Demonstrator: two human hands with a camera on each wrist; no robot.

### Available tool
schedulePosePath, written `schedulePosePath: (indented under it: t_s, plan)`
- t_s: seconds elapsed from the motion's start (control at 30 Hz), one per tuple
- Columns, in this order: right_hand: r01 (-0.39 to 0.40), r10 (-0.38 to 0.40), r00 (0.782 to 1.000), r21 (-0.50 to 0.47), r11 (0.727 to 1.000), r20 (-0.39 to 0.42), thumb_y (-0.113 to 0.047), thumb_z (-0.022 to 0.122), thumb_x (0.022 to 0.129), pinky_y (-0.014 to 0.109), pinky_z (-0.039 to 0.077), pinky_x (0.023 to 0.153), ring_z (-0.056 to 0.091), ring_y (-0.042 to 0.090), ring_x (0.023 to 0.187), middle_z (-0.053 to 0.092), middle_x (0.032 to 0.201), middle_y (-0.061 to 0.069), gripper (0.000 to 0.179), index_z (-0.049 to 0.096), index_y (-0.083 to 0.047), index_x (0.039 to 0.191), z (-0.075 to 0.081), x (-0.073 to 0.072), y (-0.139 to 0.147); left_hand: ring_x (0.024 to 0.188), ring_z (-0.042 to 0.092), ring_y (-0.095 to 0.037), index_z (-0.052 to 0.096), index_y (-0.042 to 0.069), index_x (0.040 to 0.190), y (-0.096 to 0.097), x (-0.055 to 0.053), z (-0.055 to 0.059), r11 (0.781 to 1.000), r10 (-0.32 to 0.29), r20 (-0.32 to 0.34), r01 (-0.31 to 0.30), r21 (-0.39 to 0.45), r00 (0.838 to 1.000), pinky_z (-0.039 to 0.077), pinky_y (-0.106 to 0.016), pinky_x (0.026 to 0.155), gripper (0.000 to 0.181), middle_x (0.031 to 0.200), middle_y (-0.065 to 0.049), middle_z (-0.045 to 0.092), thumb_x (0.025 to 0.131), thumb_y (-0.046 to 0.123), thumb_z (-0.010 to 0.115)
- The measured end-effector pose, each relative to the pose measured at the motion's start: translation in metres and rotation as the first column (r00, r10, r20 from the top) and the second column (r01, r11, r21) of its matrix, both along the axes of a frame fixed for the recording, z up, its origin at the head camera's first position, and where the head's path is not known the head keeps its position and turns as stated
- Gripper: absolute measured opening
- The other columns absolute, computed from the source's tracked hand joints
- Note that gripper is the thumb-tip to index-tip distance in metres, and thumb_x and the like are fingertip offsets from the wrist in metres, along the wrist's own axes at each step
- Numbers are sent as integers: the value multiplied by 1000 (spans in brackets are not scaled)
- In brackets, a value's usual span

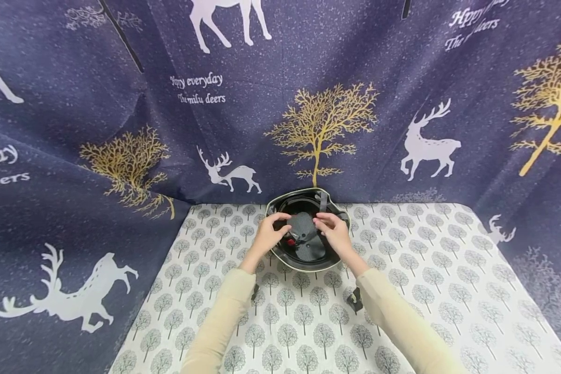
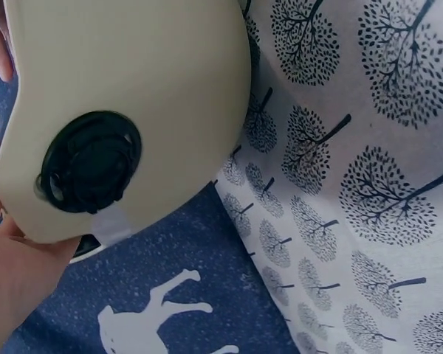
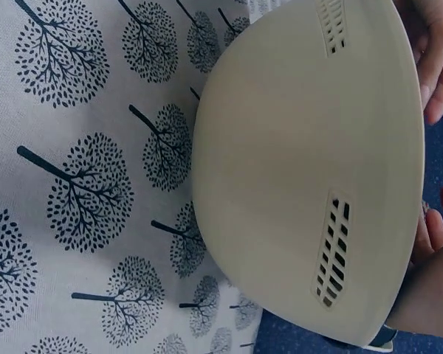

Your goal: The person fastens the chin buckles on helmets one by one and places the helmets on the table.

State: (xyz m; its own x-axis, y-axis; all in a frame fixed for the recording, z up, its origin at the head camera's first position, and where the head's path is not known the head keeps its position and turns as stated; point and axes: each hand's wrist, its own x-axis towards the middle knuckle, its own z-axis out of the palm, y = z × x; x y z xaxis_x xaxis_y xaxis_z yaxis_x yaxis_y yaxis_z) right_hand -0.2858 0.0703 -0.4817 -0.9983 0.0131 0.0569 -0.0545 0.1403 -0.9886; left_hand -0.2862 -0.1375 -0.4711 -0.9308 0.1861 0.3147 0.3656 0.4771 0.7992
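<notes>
Table (image 1: 449,291) is covered in white cloth (image 1: 304,317) printed with rows of dark-grey trees. Cream helmet (image 3: 303,177) sits directly on it, dome down, opening up. Relative to helmet: far table edge just behind, cloth extends left and right, most of it in front.

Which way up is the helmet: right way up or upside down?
Upside down. The helmet has its opening facing up: the head view looks down into it and shows grey padding inside.
</notes>
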Motion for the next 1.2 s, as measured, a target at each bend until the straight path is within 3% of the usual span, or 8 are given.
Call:
schedulePosePath:
  t_s: [0.23,0.43,0.63,0.73,0.83,0.9,1.03,1.2]
  plan:
    - [16,-17,999,-24,1000,-44,-3,63,93,10,51,67,59,-13,72,68,115,27,31,60,10,121,7,-1,7,102,66,-33,71,-1,105,-11,0,-4,992,77,-48,-72,105,996,52,-45,96,20,105,-18,72,85,4,72]
    - [32,-33,997,-20,999,-72,-3,62,93,14,54,71,62,-10,77,65,118,29,31,60,8,122,16,-6,18,97,67,-33,72,-3,99,-22,3,-5,976,135,-102,-115,183,986,52,-49,94,17,99,-19,73,84,5,74]
    - [109,-114,990,-61,992,-85,-3,64,92,12,54,70,61,-12,76,70,114,22,29,62,6,120,24,-13,36,98,65,-42,69,-12,99,-22,30,21,966,150,-68,-132,221,986,51,-53,95,21,101,-28,70,83,0,73]
    - [135,-142,987,-84,987,-82,-2,64,91,11,54,72,62,-10,78,71,113,21,29,62,6,119,25,-14,45,98,63,-45,68,-14,101,-22,37,24,964,148,-46,-134,230,988,52,-43,93,24,101,-30,69,82,-1,74]
    - [138,-144,987,-82,987,-68,-3,64,92,13,56,74,63,-8,80,72,112,19,29,61,6,120,23,-15,52,98,64,-45,68,-14,102,-21,40,21,964,147,-33,-136,231,989,51,-32,91,25,102,-30,70,82,0,74]
    - [143,-147,988,-74,987,-55,-3,64,92,13,55,72,62,-9,79,73,110,14,30,61,5,120,22,-14,55,99,64,-44,68,-13,103,-21,40,17,964,147,-21,-139,228,989,52,-33,91,25,103,-29,70,83,0,73]
    - [150,-152,987,-45,988,-44,-3,63,92,10,52,69,59,-12,77,73,112,12,32,59,5,122,19,-14,60,105,62,-44,67,-13,105,-23,35,0,962,154,-6,-149,231,988,50,-50,97,27,108,-29,69,83,1,74]
    - [149,-147,988,39,988,-50,-6,65,92,6,48,73,58,-11,82,65,122,25,33,60,6,122,12,-15,65,110,58,-44,67,-9,107,-28,27,-24,956,162,12,-160,244,987,43,-62,100,30,118,-27,65,81,3,76]
